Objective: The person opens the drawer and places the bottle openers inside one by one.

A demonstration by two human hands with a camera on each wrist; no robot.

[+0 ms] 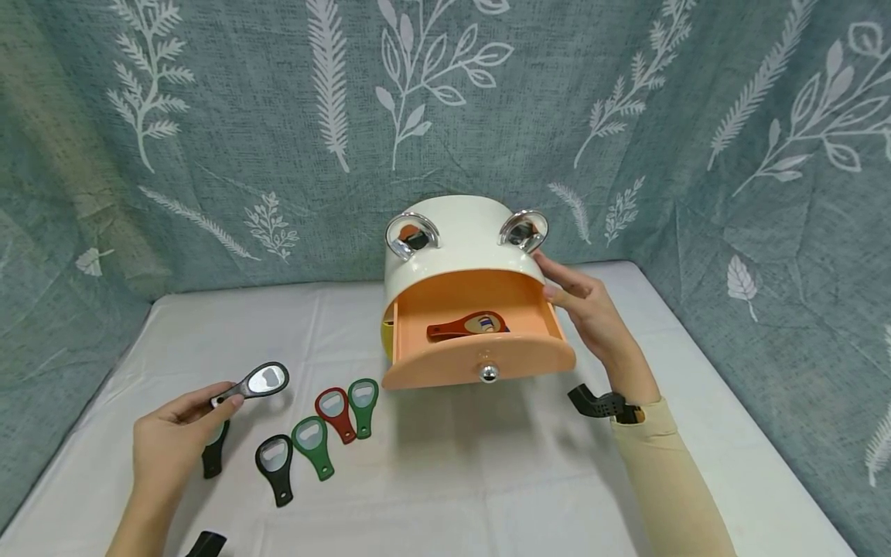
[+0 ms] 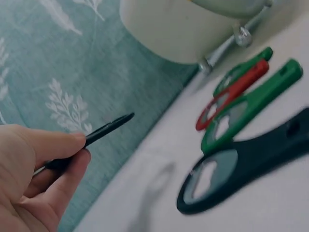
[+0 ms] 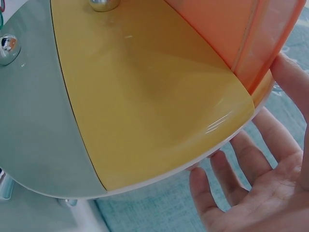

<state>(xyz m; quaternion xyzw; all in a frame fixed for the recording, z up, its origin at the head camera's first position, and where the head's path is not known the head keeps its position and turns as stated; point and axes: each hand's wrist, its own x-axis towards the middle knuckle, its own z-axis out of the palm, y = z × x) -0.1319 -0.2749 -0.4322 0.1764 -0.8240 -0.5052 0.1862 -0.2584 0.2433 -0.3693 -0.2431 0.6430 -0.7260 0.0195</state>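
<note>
My left hand (image 1: 170, 437) pinches a black bottle opener (image 1: 267, 379) by its handle, thumb against fingers, raised over the table's left side. In the left wrist view the same opener (image 2: 110, 128) appears edge-on. My right hand (image 1: 592, 313) touches the right side of a white frog-eyed drawer box (image 1: 452, 232), its fingers extended along the wall. The box's top orange drawer (image 1: 431, 373) is pulled out, with a red bottle opener (image 1: 452, 329) inside. Yellow (image 3: 154, 106) and grey-green (image 3: 38, 116) drawer fronts show below it in the right wrist view.
On the white table lie a black opener (image 1: 275, 464), two green openers (image 1: 313, 445) and a red one (image 1: 336, 414), left of the box. Another black opener (image 1: 213, 456) is partly hidden behind my left hand. A patterned curtain (image 1: 278, 139) stands behind the box.
</note>
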